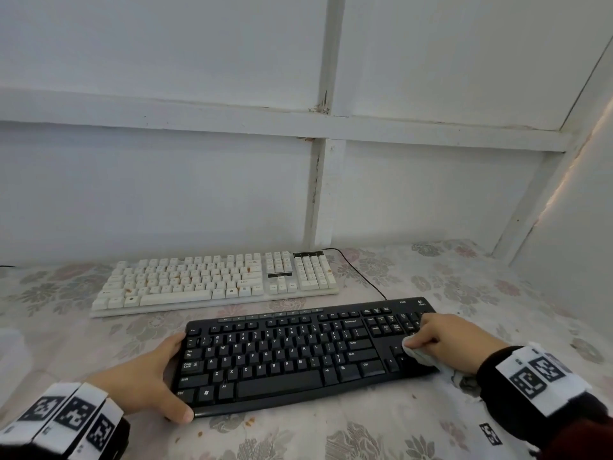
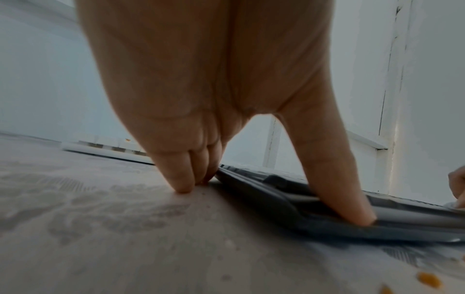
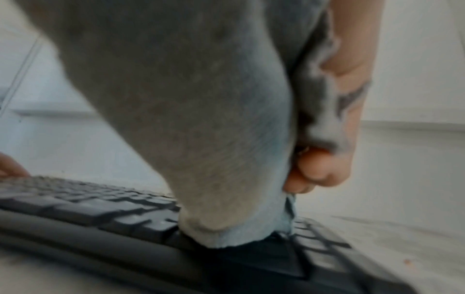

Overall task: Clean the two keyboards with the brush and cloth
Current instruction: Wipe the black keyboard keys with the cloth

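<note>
A black keyboard [image 1: 282,353] [image 2: 415,224] [image 3: 100,218] lies near me on the flowered tablecloth [image 1: 365,436]. Behind it sits a white keyboard [image 1: 199,280] [image 2: 105,148] with orange-brown stains on its keys. My left hand [image 1: 146,380] [image 2: 214,79] braces the black keyboard's left end: the thumb presses its front corner and straight fingers touch the cloth at its left edge. My right hand [image 1: 454,340] [image 3: 319,171] grips a bunched pale grey cloth [image 1: 419,355] [image 3: 201,139] and presses it onto the arrow-key area at the right. No brush is in view.
Orange crumbs [image 1: 248,423] [image 2: 427,278] dot the tablecloth in front of the black keyboard. A black cable [image 1: 365,277] runs from the white keyboard's back right towards the black one. White panelled walls [image 1: 431,194] close in behind and at the right.
</note>
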The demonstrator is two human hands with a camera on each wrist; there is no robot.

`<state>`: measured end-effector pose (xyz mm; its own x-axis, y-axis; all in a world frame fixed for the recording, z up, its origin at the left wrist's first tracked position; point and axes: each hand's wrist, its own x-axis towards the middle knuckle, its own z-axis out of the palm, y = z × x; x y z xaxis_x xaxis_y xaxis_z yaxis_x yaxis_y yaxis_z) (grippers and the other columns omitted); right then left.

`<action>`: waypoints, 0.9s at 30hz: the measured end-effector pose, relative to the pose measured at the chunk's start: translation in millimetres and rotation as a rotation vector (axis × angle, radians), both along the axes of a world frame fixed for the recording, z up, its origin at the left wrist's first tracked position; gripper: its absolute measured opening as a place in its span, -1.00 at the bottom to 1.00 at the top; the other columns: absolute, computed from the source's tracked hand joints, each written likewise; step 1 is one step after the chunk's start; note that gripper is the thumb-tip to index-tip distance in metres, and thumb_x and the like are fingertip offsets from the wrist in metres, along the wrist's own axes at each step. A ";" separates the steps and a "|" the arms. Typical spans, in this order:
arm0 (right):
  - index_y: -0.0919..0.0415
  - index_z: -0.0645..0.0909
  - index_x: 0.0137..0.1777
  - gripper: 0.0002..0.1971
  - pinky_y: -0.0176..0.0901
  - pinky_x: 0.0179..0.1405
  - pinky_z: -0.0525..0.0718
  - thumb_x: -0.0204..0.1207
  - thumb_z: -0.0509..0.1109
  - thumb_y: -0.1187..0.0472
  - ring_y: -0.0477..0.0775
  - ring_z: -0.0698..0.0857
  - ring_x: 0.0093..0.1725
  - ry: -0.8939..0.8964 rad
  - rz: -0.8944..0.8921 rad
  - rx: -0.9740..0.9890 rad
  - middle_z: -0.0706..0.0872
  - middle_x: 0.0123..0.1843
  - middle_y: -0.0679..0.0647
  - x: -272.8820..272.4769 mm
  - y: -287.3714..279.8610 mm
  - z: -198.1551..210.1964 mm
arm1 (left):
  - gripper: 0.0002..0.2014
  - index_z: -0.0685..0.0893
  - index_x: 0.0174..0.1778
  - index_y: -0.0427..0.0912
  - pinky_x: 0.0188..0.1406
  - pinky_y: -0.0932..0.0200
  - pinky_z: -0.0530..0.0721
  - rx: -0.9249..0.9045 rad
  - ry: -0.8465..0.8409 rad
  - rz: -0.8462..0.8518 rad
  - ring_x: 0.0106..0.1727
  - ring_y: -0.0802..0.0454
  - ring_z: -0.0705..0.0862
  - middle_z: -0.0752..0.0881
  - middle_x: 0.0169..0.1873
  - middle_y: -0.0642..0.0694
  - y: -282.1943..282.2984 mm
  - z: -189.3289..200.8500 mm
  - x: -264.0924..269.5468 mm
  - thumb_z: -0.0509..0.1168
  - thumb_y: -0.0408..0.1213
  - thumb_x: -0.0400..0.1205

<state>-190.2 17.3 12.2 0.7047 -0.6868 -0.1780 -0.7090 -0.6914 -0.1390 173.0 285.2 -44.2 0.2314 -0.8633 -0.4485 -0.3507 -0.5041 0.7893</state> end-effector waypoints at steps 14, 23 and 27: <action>-0.34 0.46 -0.38 -0.62 -0.51 -0.28 0.38 0.59 0.34 0.16 -0.07 0.58 -0.04 0.163 -0.245 0.025 0.50 -0.22 -0.26 -70.7 -44.6 0.3 | 0.65 -0.10 0.64 -0.06 0.47 0.26 0.30 -0.018 0.011 -0.007 0.50 0.14 0.31 0.25 0.55 0.07 -1.0 6.8 -3.7 0.72 0.09 -0.35; -0.03 0.77 0.01 -0.79 -0.39 -0.26 0.50 0.61 0.29 0.04 -0.11 0.64 -0.17 -0.218 -0.092 0.075 0.61 -0.13 -0.09 -12.4 0.3 29.8 | 0.66 -0.11 0.64 -0.04 0.55 0.13 0.27 0.013 -0.004 -0.014 0.49 0.11 0.34 0.28 0.46 0.15 -1.7 5.9 -3.1 0.72 0.10 -0.36; -0.18 0.74 0.11 -0.77 -0.33 -0.04 0.48 0.62 0.26 0.02 -0.11 0.59 -0.02 -0.068 0.142 0.072 0.52 -0.09 -0.16 26.4 25.4 11.4 | 0.65 -0.11 0.64 -0.02 0.57 0.11 0.26 0.014 -0.022 -0.019 0.50 0.12 0.34 0.27 0.51 0.14 -1.6 5.9 -3.4 0.71 0.11 -0.35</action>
<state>-163.8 42.7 23.5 0.8056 -0.5670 -0.1717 -0.5925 -0.7704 -0.2356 169.6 283.6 -38.3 0.2251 -0.8611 -0.4559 -0.3773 -0.5084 0.7740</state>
